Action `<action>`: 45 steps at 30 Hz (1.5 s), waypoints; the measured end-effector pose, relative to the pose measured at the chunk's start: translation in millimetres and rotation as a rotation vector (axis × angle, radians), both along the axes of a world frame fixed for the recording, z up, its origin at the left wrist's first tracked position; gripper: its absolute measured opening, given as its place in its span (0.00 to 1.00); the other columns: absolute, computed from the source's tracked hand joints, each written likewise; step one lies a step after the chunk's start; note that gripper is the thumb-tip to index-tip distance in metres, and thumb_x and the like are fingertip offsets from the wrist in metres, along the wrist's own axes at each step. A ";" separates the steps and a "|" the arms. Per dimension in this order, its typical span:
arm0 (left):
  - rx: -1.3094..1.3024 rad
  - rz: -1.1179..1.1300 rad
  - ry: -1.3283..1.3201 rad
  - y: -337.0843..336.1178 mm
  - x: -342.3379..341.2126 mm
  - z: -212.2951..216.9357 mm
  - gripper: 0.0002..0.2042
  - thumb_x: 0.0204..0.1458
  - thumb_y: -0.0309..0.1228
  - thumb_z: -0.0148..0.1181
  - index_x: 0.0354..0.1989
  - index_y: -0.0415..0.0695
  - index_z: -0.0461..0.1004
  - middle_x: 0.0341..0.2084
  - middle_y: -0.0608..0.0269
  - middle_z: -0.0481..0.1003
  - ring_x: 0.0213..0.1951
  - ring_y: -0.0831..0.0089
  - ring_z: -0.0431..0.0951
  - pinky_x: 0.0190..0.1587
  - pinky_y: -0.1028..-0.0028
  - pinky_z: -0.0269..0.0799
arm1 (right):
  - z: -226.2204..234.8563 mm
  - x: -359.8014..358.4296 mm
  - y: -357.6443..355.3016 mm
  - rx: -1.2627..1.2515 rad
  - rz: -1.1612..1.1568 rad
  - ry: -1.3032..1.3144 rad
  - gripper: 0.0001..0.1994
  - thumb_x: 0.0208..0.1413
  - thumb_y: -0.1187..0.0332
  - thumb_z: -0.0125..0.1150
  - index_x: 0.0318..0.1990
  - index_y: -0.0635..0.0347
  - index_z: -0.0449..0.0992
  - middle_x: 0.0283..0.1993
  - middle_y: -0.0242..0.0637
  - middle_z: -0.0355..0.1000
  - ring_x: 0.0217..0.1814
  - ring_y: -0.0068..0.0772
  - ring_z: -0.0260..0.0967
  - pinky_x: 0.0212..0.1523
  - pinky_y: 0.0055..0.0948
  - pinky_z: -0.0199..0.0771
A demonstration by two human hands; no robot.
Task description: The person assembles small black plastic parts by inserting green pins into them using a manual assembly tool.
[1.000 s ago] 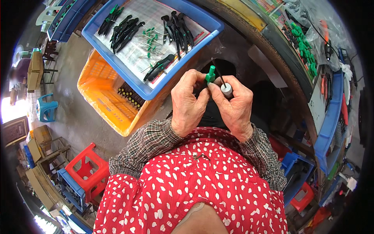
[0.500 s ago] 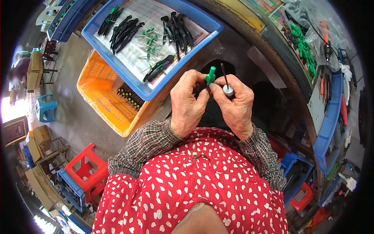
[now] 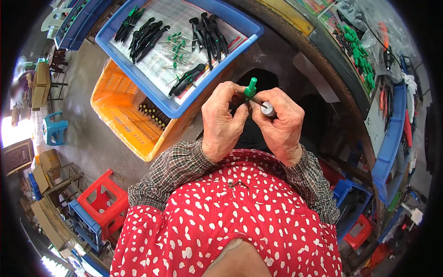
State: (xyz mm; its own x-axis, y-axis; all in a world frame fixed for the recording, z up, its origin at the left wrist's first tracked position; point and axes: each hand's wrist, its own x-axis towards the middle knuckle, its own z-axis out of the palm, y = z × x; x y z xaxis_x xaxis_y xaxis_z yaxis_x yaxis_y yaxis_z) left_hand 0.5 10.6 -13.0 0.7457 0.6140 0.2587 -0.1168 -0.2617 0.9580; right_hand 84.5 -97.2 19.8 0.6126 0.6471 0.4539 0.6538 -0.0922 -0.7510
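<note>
Above my lap, my left hand (image 3: 221, 117) pinches a small green plastic piece (image 3: 251, 87) between fingertips and thumb, its round knob pointing up. My right hand (image 3: 282, 121), close beside it, is closed around a thin dark-shafted tool like a screwdriver, with a silvery round collar (image 3: 267, 108). The shaft slants left, its tip at the base of the green piece; whether it enters the piece I cannot tell. The tool's handle is hidden in my palm.
Ahead-left, a blue tray (image 3: 173, 110) holds bundled black-handled tools (image 3: 147, 41) and thin green-topped pins (image 3: 176, 48). It overlaps an orange crate (image 3: 122, 131). At right, a bench carries green pieces (image 3: 357, 55) and a blue bin (image 3: 385, 171). A red stool (image 3: 102, 198) stands left.
The tool in my right hand has tipped from nearly upright toward the left, bringing its tip to the green piece. My left hand has barely moved.
</note>
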 end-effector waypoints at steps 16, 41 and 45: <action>0.063 0.014 0.070 -0.7 -2.0 8.0 0.10 0.42 0.16 0.58 0.36 0.36 0.71 0.28 0.57 0.71 0.28 0.68 0.74 0.33 0.73 0.70 | -0.9 -8.0 1.2 -0.060 -0.092 0.377 0.05 0.50 0.76 0.64 0.32 0.65 0.73 0.24 0.35 0.70 0.24 0.21 0.67 0.24 0.23 0.66; 0.032 0.026 0.073 0.8 -0.7 7.9 0.10 0.43 0.16 0.57 0.35 0.36 0.71 0.27 0.56 0.72 0.29 0.67 0.75 0.34 0.73 0.71 | -3.8 -7.7 5.7 -0.016 -0.099 0.178 0.08 0.47 0.78 0.65 0.34 0.64 0.72 0.27 0.37 0.71 0.27 0.29 0.72 0.26 0.26 0.70; 0.028 0.021 0.055 1.4 1.4 5.9 0.10 0.42 0.16 0.57 0.36 0.36 0.71 0.27 0.56 0.72 0.29 0.66 0.75 0.34 0.72 0.71 | -3.8 -5.6 5.7 -0.026 -0.108 0.241 0.06 0.49 0.78 0.64 0.33 0.64 0.72 0.25 0.37 0.70 0.24 0.27 0.70 0.25 0.26 0.68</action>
